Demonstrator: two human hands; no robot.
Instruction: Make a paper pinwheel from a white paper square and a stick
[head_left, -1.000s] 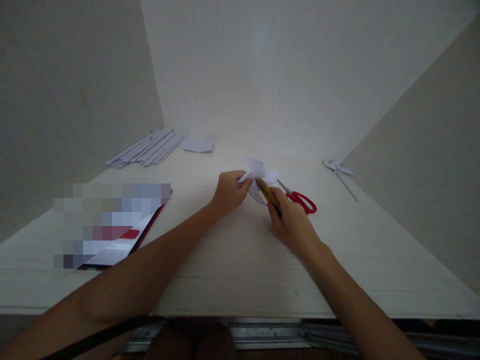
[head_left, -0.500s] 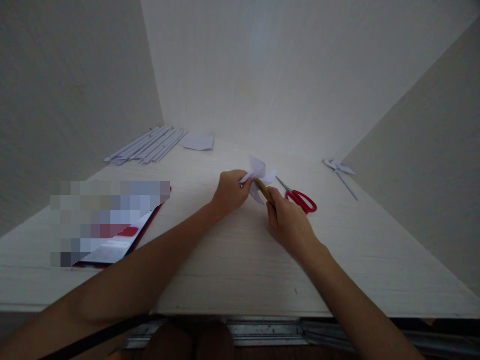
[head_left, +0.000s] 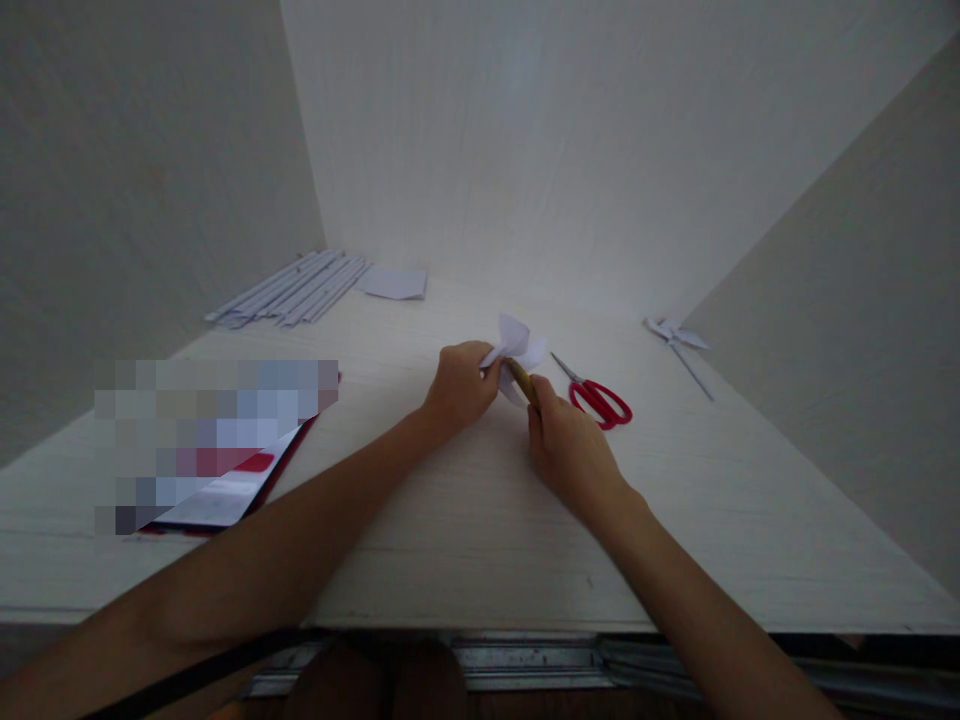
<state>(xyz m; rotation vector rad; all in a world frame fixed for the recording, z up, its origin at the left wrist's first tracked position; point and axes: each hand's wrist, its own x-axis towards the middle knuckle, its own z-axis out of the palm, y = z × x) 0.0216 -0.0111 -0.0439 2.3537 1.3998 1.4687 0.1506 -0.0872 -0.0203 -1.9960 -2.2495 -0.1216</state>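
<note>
Near the middle of the table, my left hand (head_left: 463, 382) is closed in a pinch on a white paper pinwheel (head_left: 514, 335), whose folded blades stand up past the fingers. My right hand (head_left: 574, 440) is wrapped round a slim yellow-gold tool (head_left: 523, 382). The tool's tip meets the pinwheel's centre, close to my left fingertips; its kind I cannot make out. Just right of my right hand lie red-handled scissors (head_left: 600, 400), points towards the back left.
Rolled paper sticks (head_left: 292, 290) lie in a bundle at the back left, beside some flat white paper (head_left: 394, 283). Another paper pinwheel on a stick (head_left: 679, 340) rests at the right. A partly blurred tablet-like device (head_left: 225, 500) lies front left. Walls enclose the table (head_left: 450, 540).
My right hand has shifted slightly left, and the yellow-gold tool has tilted a little against the pinwheel. My left hand keeps its hold in nearly the same place.
</note>
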